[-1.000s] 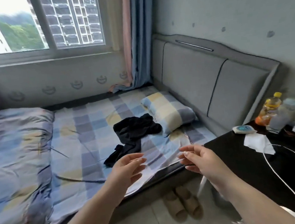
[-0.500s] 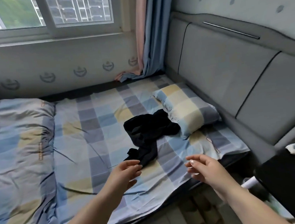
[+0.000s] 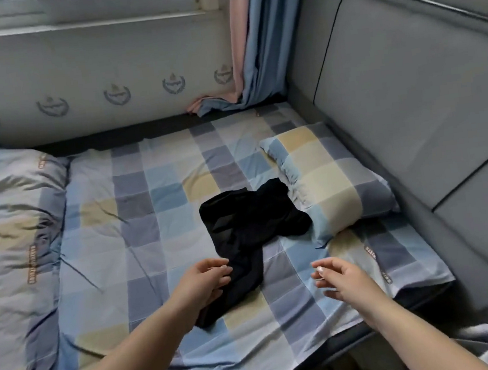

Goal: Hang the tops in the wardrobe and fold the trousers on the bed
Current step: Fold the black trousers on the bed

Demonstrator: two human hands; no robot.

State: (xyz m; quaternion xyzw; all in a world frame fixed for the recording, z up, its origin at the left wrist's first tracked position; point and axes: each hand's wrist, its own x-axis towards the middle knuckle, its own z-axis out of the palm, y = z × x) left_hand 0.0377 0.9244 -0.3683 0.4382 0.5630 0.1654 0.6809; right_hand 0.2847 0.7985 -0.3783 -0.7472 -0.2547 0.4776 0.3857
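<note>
A crumpled black garment (image 3: pixel 251 229), likely trousers, lies on the checked bed sheet (image 3: pixel 136 215) beside the pillow. One dark leg of it runs down towards the bed's near edge. My left hand (image 3: pixel 205 280) hovers at the left side of that leg, fingers loosely curled and holding nothing; whether they touch the cloth is unclear. My right hand (image 3: pixel 341 277) floats above the sheet to the right of the garment, fingers relaxed and empty.
A checked pillow (image 3: pixel 327 175) rests against the grey padded headboard (image 3: pixel 408 90) on the right. A bunched checked duvet (image 3: pixel 10 229) fills the left of the bed. Blue and pink curtains (image 3: pixel 254 46) hang in the far corner under the window.
The view has moved closer and lower over the bed. Both hands have reached forward, and the left hand now sits at the garment's lower leg.
</note>
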